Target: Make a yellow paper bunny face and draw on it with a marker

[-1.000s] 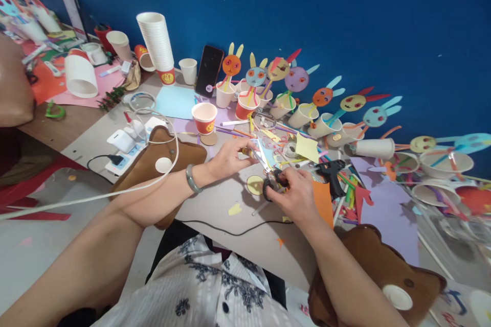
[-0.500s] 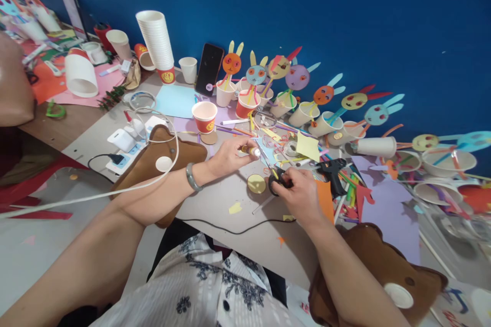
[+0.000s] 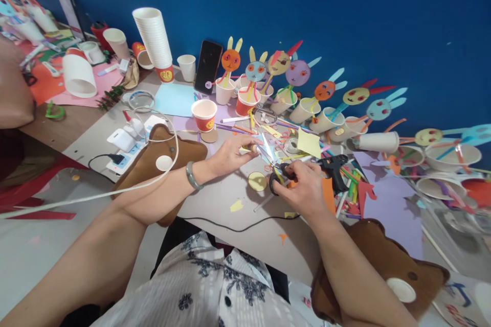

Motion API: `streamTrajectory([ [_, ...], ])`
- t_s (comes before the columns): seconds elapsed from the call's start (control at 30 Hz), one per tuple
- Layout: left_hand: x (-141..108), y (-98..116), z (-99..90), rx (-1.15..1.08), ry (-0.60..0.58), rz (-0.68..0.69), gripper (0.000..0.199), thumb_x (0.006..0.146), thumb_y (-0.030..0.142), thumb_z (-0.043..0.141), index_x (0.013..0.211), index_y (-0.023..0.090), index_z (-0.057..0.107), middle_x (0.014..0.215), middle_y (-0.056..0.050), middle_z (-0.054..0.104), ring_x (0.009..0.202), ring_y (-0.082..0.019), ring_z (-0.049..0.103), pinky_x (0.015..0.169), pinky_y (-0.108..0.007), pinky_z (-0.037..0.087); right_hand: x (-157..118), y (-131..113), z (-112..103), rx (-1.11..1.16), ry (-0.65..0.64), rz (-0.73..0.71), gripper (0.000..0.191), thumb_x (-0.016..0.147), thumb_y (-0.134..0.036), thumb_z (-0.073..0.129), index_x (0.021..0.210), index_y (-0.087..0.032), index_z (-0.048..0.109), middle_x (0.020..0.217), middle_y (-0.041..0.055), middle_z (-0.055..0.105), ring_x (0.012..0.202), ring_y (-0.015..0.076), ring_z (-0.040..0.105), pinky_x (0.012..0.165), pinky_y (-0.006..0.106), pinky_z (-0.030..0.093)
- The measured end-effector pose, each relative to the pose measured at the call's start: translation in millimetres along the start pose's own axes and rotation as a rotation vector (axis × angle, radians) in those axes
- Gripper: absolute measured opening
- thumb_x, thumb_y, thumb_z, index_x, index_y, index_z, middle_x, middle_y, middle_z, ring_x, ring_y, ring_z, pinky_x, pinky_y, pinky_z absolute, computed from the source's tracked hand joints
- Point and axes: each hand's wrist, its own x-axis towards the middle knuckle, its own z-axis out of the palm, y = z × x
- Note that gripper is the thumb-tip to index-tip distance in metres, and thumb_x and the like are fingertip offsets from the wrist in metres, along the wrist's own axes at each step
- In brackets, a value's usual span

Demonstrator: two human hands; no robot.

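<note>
My left hand [image 3: 232, 154] is closed round a small tan roll [image 3: 250, 148] with a pale end, held above the table. In my right hand [image 3: 301, 184] are black-handled scissors [image 3: 267, 150], their blades spread apart beside the roll and pointing up and left. A round yellow paper disc [image 3: 257, 181] lies below the blades. Just to the right of my right hand is a black glue gun [image 3: 334, 171]. Behind the blades lies a yellow paper square [image 3: 309, 142] among scraps.
Paper cups with rabbit-faced figures [image 3: 255, 71] line the wall. A red-and-white cup [image 3: 204, 114], a tall cup stack [image 3: 153, 36] and a phone [image 3: 208, 66] stand left of them. A white cable [image 3: 115, 193] crosses my left forearm. Another person's arm [image 3: 15, 82] shows at far left.
The scissor blades have spread apart, and my right hand has shifted slightly right. My left hand still holds the roll, now turned a little.
</note>
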Motion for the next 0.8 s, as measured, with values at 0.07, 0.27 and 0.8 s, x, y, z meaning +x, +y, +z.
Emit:
streamTrajectory([
  [0.07,-0.5,-1.8,-0.6,0.029,-0.01,0.029,0.018,0.093,0.03,0.07,0.106,0.018,0.073,0.112,-0.009,0.079,0.105,-0.02,0.073,0.097,-0.036,0.06,-0.8,0.2,0.4,-0.008,-0.001,-0.017,0.031,0.075,-0.044,0.064,0.074,-0.026,0.039,0.063,-0.0029,0.053,0.063,0.0192,0.05,0.075,0.037,0.037],
  [0.27,-2.1,-8.3,0.6,0.074,-0.016,0.068,0.017,0.092,0.023,0.069,0.107,0.018,0.073,0.117,-0.011,0.079,0.112,-0.021,0.073,0.102,-0.038,0.059,-0.6,-1.4,0.3,-0.02,-0.018,-0.031,0.03,0.076,-0.043,0.064,0.074,-0.026,0.04,0.065,-0.0024,0.055,0.064,0.0187,0.05,0.076,0.037,0.035],
  [0.8,-0.9,-6.4,-1.4,0.095,-0.03,0.123,0.014,0.092,0.023,0.068,0.105,0.017,0.071,0.114,-0.012,0.079,0.111,-0.022,0.074,0.101,-0.039,0.058,-0.3,-4.9,-1.6,0.023,-0.128,0.07,0.033,0.071,-0.036,0.065,0.068,-0.026,0.034,0.059,-0.0049,0.046,0.06,0.0164,0.042,0.071,0.035,0.034],
])
